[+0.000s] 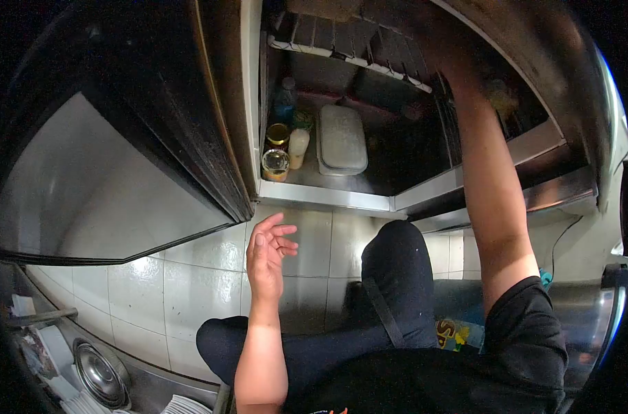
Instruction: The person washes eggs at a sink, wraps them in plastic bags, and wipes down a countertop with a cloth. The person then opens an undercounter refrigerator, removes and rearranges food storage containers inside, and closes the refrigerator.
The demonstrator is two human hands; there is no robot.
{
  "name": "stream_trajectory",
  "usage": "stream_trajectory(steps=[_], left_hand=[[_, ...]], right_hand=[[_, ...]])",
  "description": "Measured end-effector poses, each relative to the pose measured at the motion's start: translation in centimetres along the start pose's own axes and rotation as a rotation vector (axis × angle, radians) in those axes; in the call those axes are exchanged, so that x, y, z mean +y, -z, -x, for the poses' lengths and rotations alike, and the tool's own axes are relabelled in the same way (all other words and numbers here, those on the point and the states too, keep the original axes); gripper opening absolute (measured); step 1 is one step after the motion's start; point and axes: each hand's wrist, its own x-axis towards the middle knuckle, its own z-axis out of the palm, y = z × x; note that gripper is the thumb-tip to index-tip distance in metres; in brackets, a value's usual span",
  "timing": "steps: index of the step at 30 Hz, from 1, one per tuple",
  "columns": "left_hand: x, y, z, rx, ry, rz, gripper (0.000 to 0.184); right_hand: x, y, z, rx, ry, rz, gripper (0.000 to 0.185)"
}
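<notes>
My left hand [267, 257] is raised over the tiled floor in front of an open cabinet, its fingers apart and slightly curled, holding nothing. My right arm reaches deep into the dark upper right of the cabinet, beside a wire shelf [352, 61]; the hand is lost in shadow, so its fingers and anything in them cannot be made out. Low inside the cabinet lies a lidded rectangular container [341, 140]. To its left stand a pale bottle [298, 147], a jar with a gold lid [278, 134] and another jar [275, 164]. A yellowish item [502, 98] shows dimly right of my right forearm.
The cabinet door [114, 186] stands open at the left. My bent knees are close to the cabinet's front sill [328, 195]. Metal bowls [101, 375] and stacked white plates [186, 406] are on a shelf at the lower left. A colourful bag [459, 334] lies at the lower right.
</notes>
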Motion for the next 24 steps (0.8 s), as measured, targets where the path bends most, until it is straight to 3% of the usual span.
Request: stream_trajectory(steps=[2, 3, 5, 6, 7, 8, 9, 10, 11, 13, 15, 17, 19, 21, 23, 24], left_hand=[[0.1, 0.1, 0.0, 0.015, -0.016, 0.014, 0.060], [0.2, 0.1, 0.1, 0.027, -0.034, 0.025, 0.058], [0.6, 0.4, 0.2, 0.086, -0.167, -0.032, 0.054], [1.1, 0.4, 0.3, 0.132, -0.280, -0.103, 0.052], [1.7, 0.5, 0.5, 0.178, -0.395, -0.177, 0.050], [3.3, 0.2, 0.9, 0.245, -0.533, -0.281, 0.044], [5.2, 0.5, 1.3, 0.287, -0.678, -0.425, 0.042], [7.4, 0.8, 1.5, 0.329, -0.881, -0.516, 0.041], [10.3, 0.7, 2.1, 0.419, -0.984, -0.623, 0.042], [16.5, 1.6, 2.0, 0.478, -1.301, -0.635, 0.050], [24.7, 2.4, 2.6, 0.438, -1.569, -1.041, 0.044], [30.9, -1.4, 2.3, 0.632, -1.590, -1.199, 0.038], [35.5, -3.7, 0.5, 0.792, -1.469, -1.106, 0.035], [41.0, -0.7, -0.9, 0.618, -1.402, -1.484, 0.032], [42.3, 0.7, -3.3, 0.623, -1.121, -1.592, 0.029], [42.1, 1.1, -3.9, 0.598, -1.244, -1.661, 0.025]], right_hand=[[-0.5, 0.0, 0.3, 0.027, -0.122, -0.014, 0.079], [0.5, 0.3, 2.2, 0.108, 0.121, -0.073, 0.055], [-1.8, 4.1, 9.3, 0.114, 0.180, -0.328, 0.027], [-2.4, 5.4, 13.0, 0.126, 0.285, -0.227, 0.028], [-2.4, 5.1, 17.4, -0.069, 0.160, -0.412, 0.027], [-2.5, 5.4, 21.3, -0.356, 0.185, -0.302, 0.043], [-2.8, 4.4, 25.7, -0.620, 0.053, -0.217, 0.058], [-2.2, 3.6, 30.0, -0.802, 0.034, -0.119, 0.065], [-3.4, 4.6, 30.0, -0.874, 0.130, 0.018, 0.067], [-2.8, 3.0, 30.1, -0.884, 0.070, 0.034, 0.064], [-2.2, 0.1, 28.8, -1.046, -0.100, 0.008, 0.058], [0.0, -4.4, 28.5, -1.209, -0.187, -0.019, 0.052], [4.5, -12.8, 30.4, -1.123, -0.356, -0.121, 0.043], [5.8, -13.2, 27.1, -0.854, -0.490, 0.034, 0.036], [8.2, -15.3, 26.6, -0.696, -0.547, 0.002, 0.033], [9.8, -16.7, 27.7, -0.629, -0.577, -0.015, 0.032]])
